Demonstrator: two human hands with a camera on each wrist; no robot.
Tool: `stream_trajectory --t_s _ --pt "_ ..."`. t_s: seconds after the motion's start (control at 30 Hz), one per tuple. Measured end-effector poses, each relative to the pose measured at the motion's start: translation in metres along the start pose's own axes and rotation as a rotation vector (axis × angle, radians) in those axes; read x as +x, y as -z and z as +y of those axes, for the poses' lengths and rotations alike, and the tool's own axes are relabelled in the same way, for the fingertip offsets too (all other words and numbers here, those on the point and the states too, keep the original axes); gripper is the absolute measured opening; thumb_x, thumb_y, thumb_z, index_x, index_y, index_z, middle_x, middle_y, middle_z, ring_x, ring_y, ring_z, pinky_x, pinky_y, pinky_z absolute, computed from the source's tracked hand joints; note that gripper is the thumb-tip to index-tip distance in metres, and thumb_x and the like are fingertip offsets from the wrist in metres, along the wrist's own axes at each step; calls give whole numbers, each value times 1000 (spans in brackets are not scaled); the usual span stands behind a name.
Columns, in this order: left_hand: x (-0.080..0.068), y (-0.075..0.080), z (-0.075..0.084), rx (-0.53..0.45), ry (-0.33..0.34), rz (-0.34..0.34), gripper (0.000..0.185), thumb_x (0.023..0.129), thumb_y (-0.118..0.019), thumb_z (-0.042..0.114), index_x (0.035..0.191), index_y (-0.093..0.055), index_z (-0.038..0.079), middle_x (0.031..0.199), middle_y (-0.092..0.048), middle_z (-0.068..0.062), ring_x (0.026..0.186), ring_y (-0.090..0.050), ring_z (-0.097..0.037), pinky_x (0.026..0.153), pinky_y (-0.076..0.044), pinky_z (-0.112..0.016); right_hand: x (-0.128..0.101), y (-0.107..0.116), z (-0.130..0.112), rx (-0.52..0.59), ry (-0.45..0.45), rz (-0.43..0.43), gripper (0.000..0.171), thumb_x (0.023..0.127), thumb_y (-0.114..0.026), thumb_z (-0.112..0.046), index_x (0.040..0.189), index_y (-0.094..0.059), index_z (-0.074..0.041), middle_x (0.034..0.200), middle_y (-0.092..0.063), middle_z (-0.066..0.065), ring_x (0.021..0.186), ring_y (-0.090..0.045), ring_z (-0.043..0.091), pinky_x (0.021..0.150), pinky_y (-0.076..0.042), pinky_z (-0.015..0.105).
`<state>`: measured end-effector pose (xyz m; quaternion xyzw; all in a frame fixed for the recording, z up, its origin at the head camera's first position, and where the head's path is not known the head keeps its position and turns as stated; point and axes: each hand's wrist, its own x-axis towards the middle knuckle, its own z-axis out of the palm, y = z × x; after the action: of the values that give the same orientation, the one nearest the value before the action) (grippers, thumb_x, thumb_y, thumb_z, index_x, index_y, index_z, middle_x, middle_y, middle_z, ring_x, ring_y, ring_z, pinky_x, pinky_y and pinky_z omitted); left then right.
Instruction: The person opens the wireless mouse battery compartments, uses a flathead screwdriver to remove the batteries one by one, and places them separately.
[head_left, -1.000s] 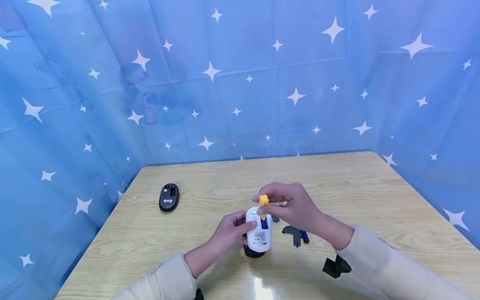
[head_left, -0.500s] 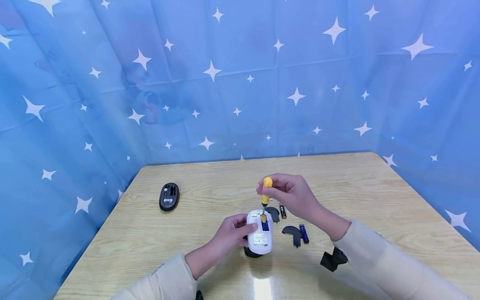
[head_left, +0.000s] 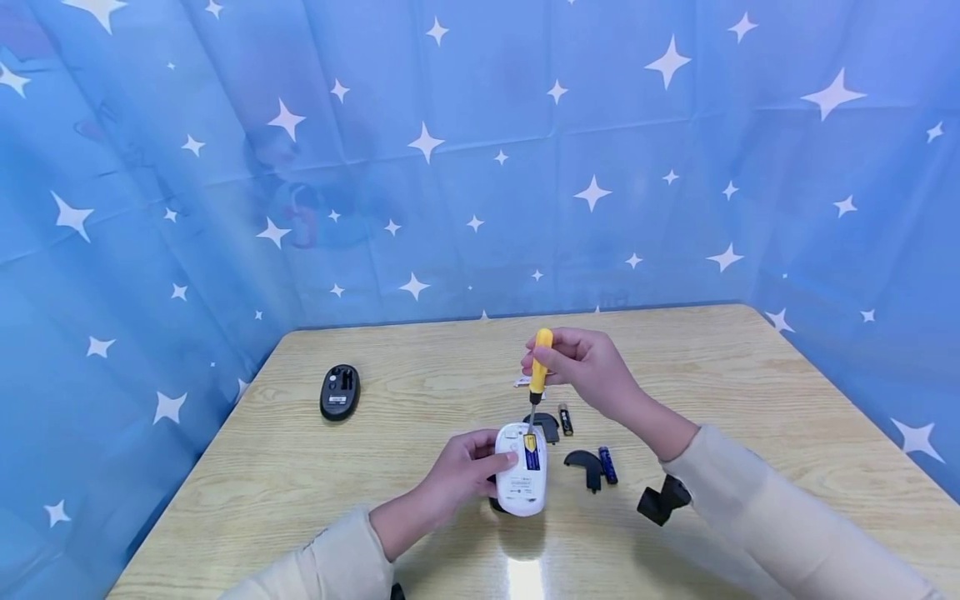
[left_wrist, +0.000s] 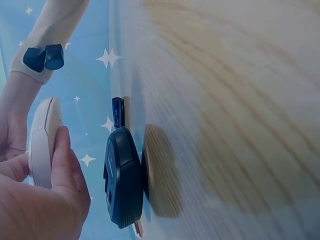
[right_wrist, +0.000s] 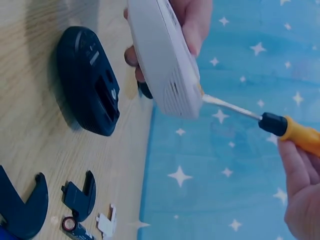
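My left hand (head_left: 461,468) grips a white computer mouse (head_left: 520,493) with its underside up, thumb on the near face, held above the table. In its compartment lies a blue and yellow battery (head_left: 532,457). With thumb and fingers my right hand (head_left: 592,371) pinches the yellow handle of a screwdriver (head_left: 538,371), whose metal shaft slants down to the compartment's far end. The right wrist view shows the screwdriver tip right at the edge of the white shell. Beneath the raised mouse, a black mouse (right_wrist: 85,80) lies upside down on the table, mostly hidden in the head view.
Right of the mice are two dark battery covers (head_left: 585,469), a blue battery (head_left: 607,465), and a black battery (head_left: 566,419). A small white cover (right_wrist: 106,225) lies beyond them. Another upturned black mouse (head_left: 340,392) is at the table's back left.
My right hand has risen and moved slightly right, bringing the screwdriver more upright and its shaft into view. The white mouse has shifted slightly down in the head view, still in my left hand.
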<state>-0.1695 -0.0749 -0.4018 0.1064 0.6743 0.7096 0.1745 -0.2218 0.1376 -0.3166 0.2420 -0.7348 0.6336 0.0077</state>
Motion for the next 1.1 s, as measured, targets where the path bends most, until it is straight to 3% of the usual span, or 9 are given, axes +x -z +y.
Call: stream_trajectory --t_s 0.1,0.33,0.67,1.1 --pt "-1 -1 1 5 -5 -2 36 90 -65 9 122 -60 -8 94 -67 -7 82 -65 -17 64 -59 -29 4 3 2 11 -62 7 36 98 -60 -26 114 -62 5 96 -70 15 91 -69 24 77 -59 38" --pt "-4 -4 1 11 6 16 36 88 -66 6 122 -60 -8 92 -65 -7 80 -64 -16 64 -59 -31 11 6 8 47 -160 -11 41 97 -60 -33 112 -61 5 98 -68 15 95 -67 32 80 -58 39" --pt "-6 -5 2 -8 10 21 37 88 -66 4 123 -59 -7 93 -65 -7 81 -64 -17 66 -60 -33 21 10 22 121 -278 -24 39 99 -58 -31 109 -57 6 97 -67 13 91 -68 24 80 -58 36" --pt "-6 -5 -1 -31 6 19 36 89 -65 3 122 -59 -9 93 -66 -8 81 -64 -17 67 -60 -33 28 8 38 178 -335 -53 31 100 -56 -26 104 -57 5 91 -67 10 82 -67 22 77 -59 35"
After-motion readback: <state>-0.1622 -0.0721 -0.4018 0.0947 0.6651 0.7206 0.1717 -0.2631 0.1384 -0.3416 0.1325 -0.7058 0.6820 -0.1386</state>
